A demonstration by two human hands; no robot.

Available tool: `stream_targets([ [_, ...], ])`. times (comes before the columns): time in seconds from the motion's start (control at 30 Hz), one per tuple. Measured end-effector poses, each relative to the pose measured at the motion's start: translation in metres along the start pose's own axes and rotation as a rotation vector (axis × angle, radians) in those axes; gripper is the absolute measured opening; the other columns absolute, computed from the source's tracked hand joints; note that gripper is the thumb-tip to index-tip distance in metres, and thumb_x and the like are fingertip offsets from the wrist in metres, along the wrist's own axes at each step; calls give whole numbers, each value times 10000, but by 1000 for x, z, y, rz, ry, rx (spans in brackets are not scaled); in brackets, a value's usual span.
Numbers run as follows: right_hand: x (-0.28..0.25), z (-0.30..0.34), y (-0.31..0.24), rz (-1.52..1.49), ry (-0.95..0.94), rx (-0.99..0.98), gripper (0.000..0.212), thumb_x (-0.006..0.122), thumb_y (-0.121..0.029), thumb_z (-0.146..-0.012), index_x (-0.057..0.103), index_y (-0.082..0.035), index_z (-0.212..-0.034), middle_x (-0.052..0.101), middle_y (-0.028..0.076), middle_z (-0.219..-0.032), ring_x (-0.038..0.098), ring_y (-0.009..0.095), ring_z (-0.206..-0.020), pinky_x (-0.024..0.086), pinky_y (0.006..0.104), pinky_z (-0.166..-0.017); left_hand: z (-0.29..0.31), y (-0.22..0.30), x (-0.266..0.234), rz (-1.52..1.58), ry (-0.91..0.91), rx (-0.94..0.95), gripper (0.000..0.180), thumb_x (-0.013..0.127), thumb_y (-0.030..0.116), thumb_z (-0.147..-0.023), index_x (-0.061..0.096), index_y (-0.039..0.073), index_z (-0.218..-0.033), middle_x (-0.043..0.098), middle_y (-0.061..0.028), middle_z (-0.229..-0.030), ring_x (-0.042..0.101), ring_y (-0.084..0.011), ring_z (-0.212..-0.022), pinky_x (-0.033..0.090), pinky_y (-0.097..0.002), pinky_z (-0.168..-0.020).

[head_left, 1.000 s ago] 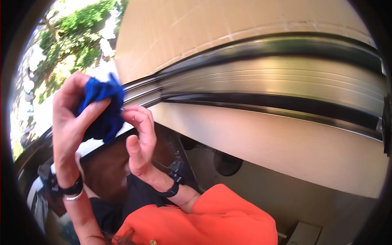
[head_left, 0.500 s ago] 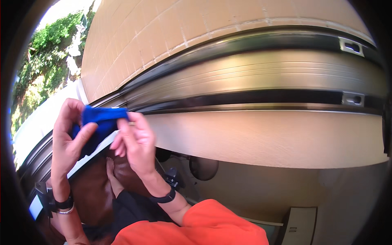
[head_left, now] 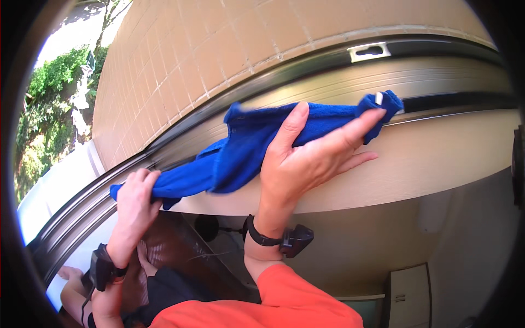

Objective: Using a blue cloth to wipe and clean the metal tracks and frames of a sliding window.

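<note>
A blue cloth (head_left: pixel 246 147) with a small white tag at its right end is stretched out across the window track. Its left end is in my left hand (head_left: pixel 136 197), whose fingers are closed round it. My right hand (head_left: pixel 301 164) is at the other side, thumb lying up over the cloth and fingers stretched toward the bunched right end. That end is caught at my fingertips; the exact grip is partly hidden. Both wrists wear black bands with small dark devices.
A metal sliding track (head_left: pixel 432 79) with dark grooves and a light metal plate (head_left: pixel 369 52) runs along a pale sill (head_left: pixel 437 147). Beyond it is a tiled wall (head_left: pixel 180 60). Greenery (head_left: pixel 49 93) shows outside at left. Below right stands a pale cabinet (head_left: pixel 409 295).
The cloth, bunched between both hands before, is now spread wide. My right hand has moved far to the right, and my left hand slightly right and down.
</note>
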State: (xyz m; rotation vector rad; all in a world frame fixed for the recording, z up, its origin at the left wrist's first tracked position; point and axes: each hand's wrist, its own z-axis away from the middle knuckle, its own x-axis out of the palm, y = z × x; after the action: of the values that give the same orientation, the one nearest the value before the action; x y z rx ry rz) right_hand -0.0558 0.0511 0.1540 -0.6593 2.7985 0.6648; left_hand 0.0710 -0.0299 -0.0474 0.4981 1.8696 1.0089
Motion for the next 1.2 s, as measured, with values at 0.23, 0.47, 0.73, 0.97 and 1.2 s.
stream_targets([
  [0.23, 6, 85, -17, 120, -471, -167, 552, 549, -203, -834, 384, 55, -1294, 554, 118, -887, 533, 274, -872, 257, 473, -1038, 8, 3, 13, 179, -19, -89, 216, 636, 148, -637, 551, 4, -774, 560, -211, -688, 555, -387, -711, 442, -458, -643],
  [0.47, 3, -33, 22, 159, -15, -15, 500, 507, -148, -849, 382, 59, -1287, 523, 106, -828, 515, 265, -831, 266, 459, -1035, 8, 82, -53, 342, -60, 195, 279, 659, 126, -624, 594, 7, -868, 565, -157, -963, 549, -338, -869, 455, -384, -734],
  [0.73, 10, -89, 19, -197, 315, 183, 642, 481, -126, -845, 164, 149, -1331, 461, 291, -1148, 452, 391, -1083, 292, 477, -997, 23, 103, -66, 582, 183, 190, 272, 585, 38, -612, 612, -17, -877, 537, -121, -994, 544, -213, -904, 421, -278, -789],
  [0.97, -24, -177, 64, -373, 476, 340, 670, 511, -130, -834, 159, 160, -1324, 457, 293, -1110, 480, 379, -1001, 365, 399, -915, 2, 152, -81, 610, 180, 233, 230, 575, 4, -669, 554, -32, -895, 521, -75, -932, 522, -138, -849, 409, -234, -756],
  [1.2, 33, -24, -7, -330, 167, 397, 575, 548, -147, -841, 289, 154, -1257, 483, 245, -924, 518, 365, -864, 430, 441, -821, 9, 119, -55, 538, 194, 65, 275, 579, 19, -639, 570, -37, -908, 540, -84, -893, 531, -166, -847, 407, -259, -797],
])
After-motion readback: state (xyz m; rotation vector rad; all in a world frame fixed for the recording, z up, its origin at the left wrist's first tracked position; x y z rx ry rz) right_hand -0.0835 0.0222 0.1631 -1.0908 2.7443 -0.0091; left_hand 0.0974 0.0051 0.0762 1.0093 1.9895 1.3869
